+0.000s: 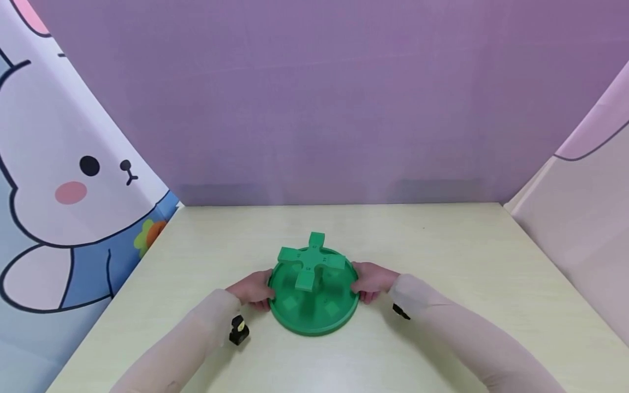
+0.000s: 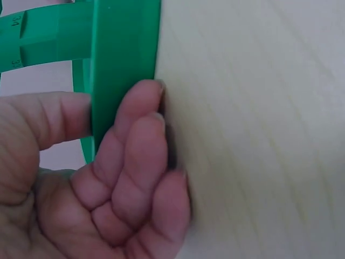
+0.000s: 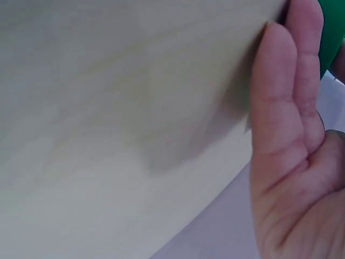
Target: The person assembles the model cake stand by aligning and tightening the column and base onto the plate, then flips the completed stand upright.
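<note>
A round green base (image 1: 314,323) with a raised rim sits at the middle of the table, between both hands. Above it stands a green four-armed cross piece (image 1: 310,258) with small numbers near its centre. My left hand (image 1: 254,289) grips the base's left edge. In the left wrist view, the thumb lies on one side of the green rim (image 2: 129,43) and the fingers curl against its outer side, close to the tabletop. My right hand (image 1: 372,279) holds the opposite edge. In the right wrist view, its fingers (image 3: 277,102) extend along the green edge (image 3: 329,48), which is mostly out of frame.
The pale wooden table (image 1: 442,245) ends at a purple backdrop (image 1: 314,109). A cartoon-printed cloth (image 1: 39,136) hangs on the left and a pale cloth (image 1: 580,218) on the right. Small black wrist devices (image 1: 239,330) show under both sleeves.
</note>
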`<action>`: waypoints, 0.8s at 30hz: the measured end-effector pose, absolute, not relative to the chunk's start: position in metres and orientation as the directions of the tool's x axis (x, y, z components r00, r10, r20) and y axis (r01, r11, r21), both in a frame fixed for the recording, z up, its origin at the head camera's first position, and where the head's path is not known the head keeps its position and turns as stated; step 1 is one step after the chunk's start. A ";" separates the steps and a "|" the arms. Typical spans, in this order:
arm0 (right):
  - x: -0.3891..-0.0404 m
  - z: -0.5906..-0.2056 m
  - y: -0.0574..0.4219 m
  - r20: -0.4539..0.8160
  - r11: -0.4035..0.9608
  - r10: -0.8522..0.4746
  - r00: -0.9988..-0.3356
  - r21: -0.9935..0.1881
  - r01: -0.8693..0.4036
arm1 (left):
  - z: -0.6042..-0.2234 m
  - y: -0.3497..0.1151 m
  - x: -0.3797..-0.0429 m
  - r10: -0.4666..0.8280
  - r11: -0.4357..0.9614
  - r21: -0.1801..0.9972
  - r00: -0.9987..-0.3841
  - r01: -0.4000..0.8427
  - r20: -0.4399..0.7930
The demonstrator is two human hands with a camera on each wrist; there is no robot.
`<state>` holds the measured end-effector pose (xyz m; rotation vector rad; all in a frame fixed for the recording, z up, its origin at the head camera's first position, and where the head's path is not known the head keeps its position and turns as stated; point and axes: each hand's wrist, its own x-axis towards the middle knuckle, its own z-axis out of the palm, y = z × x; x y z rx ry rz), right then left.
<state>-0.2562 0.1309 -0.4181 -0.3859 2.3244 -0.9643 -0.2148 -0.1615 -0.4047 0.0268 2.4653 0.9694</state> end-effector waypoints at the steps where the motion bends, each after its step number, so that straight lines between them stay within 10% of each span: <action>1: -0.257 -0.419 0.131 -0.405 0.701 -0.460 -0.790 -0.711 -0.044 | -0.404 -0.161 -0.215 0.188 0.744 0.648 -0.880 -0.162 -0.435; 16: -0.262 -0.409 0.144 -0.367 0.617 -0.447 -0.816 -0.787 0.016 | -0.396 -0.157 -0.220 0.161 0.691 0.694 -0.892 -0.203 -0.422; 24: -0.266 -0.405 0.154 -0.293 0.303 -0.508 -0.810 -0.941 0.151 | -0.395 -0.169 -0.227 0.244 0.302 0.908 -0.897 -0.292 -0.369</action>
